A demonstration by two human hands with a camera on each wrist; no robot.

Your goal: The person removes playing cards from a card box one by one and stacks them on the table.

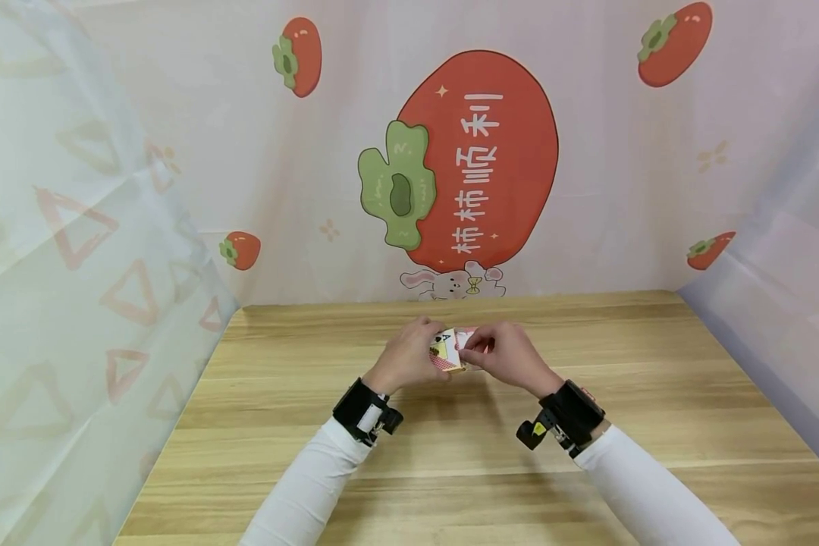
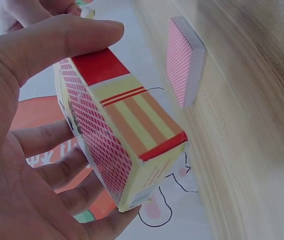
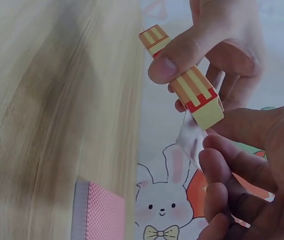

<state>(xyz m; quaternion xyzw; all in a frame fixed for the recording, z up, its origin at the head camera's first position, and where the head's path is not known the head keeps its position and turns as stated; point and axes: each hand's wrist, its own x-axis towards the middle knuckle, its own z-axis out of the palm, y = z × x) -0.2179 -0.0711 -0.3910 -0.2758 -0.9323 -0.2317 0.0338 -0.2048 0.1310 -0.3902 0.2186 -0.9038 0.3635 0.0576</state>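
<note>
My left hand (image 1: pixel 409 356) grips a playing card box (image 2: pixel 127 110), thumb on its striped narrow side and fingers behind. The box has a red lattice pattern, and an ace shows on its face in the head view. At the box's end, my right hand (image 1: pixel 508 355) has its thumb and fingertips brought together. Clear plastic film (image 3: pixel 189 140) extends from that end, pinched at these fingertips, though the exact contact is partly hidden. A stack of playing cards (image 2: pixel 184 62) with a red-patterned back stands on the table beyond the box.
The wooden table (image 1: pixel 416 470) reaches back to a printed cloth (image 1: pixel 587 265) with persimmons and a rabbit. Another cloth (image 1: pixel 75 265) hangs at the left side. Each wrist carries a black strapped camera.
</note>
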